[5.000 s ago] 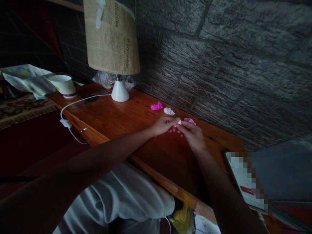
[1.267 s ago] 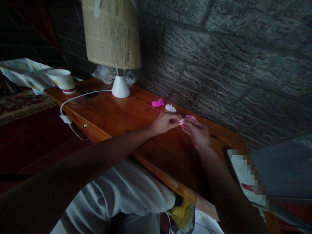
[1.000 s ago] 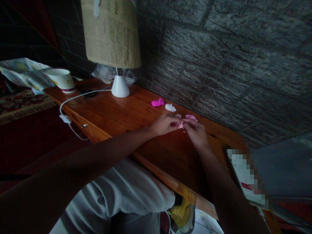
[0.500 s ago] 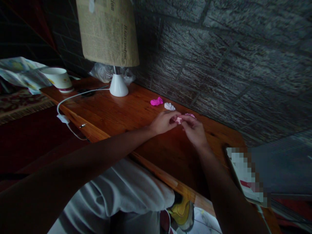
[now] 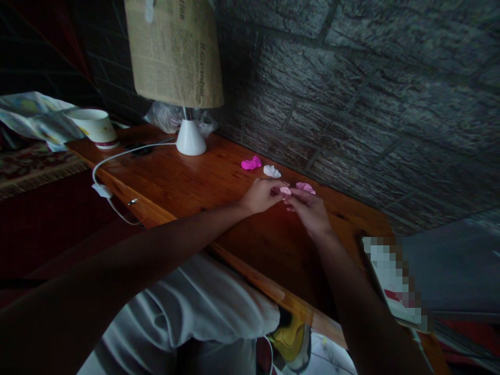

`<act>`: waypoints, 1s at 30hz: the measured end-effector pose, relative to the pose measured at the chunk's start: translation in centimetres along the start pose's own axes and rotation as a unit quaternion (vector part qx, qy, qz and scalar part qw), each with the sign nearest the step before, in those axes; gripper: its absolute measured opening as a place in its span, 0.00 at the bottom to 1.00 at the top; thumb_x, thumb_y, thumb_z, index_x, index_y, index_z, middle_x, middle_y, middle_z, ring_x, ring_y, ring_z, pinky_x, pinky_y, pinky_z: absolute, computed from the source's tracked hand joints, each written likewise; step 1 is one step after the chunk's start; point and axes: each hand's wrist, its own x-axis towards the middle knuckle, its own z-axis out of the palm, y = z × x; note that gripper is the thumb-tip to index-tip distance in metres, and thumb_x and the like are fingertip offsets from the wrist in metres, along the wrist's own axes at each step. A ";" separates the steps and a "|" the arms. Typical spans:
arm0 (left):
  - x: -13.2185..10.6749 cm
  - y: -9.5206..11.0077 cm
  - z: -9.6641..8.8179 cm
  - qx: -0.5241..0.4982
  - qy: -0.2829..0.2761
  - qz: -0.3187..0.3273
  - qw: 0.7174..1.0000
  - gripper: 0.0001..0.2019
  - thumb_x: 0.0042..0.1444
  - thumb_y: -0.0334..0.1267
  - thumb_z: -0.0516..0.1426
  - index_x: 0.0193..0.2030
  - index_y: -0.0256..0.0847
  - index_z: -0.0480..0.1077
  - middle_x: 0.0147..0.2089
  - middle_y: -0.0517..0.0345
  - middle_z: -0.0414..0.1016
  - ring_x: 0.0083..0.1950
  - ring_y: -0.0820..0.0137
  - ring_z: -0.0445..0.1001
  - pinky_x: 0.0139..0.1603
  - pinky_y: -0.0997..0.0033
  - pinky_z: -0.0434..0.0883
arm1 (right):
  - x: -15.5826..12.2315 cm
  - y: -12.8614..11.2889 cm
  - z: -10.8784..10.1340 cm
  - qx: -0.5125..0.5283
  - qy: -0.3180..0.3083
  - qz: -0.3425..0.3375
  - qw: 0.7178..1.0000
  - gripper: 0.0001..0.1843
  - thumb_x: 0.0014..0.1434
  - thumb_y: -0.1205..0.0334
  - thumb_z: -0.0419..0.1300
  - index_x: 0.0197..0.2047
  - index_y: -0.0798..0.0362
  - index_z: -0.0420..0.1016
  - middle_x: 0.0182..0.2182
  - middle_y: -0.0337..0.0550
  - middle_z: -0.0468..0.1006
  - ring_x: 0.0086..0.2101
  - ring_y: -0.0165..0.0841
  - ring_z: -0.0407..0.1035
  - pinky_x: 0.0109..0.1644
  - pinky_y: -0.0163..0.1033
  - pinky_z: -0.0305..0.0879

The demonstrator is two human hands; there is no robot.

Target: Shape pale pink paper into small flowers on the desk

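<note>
Piece of pale pink material (image 5: 285,191), pinched from one side by the left hand (image 5: 260,197) and from the other by the right hand (image 5: 311,208), just above a wooden surface (image 5: 203,190). Both hands bent inward and close together, gripping lightly between thumb and forefinger. Possibly crumpled paper or soft clay, hard to tell in such dim light. Just beyond the right hand, toward a rough block wall (image 5: 297,78), a deeper pink lump (image 5: 305,187) lying on the surface. Just beyond the left hand, a white lump (image 5: 272,171); beside it, farther left, a bright magenta lump (image 5: 251,163). Well apart to the left, a lamp with a white cone base (image 5: 191,139) and a newsprint shade (image 5: 174,54), backed by a clear plastic bag (image 5: 166,117), trailing a white cord (image 5: 128,151) over the near edge. At the far left end, a paper cup (image 5: 96,128), upright, next to a patterned bag (image 5: 33,117). At the right end, a flat pale object (image 5: 392,291), blurred into blocks. Below, pale trousers (image 5: 207,302) against the near edge and a yellow shoe (image 5: 291,341) under the surface.
</note>
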 end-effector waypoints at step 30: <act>0.5 -0.4 -0.3 -0.108 0.015 -0.058 0.992 0.07 0.62 0.34 0.64 0.45 0.39 0.83 0.46 0.51 0.86 0.46 0.66 0.85 0.49 0.68 0.79 | 0.0 -0.1 0.0 0.057 0.047 -0.001 0.997 0.18 0.42 0.54 0.78 0.36 0.52 0.85 0.33 0.40 0.85 0.31 0.30 0.81 0.33 0.31 0.74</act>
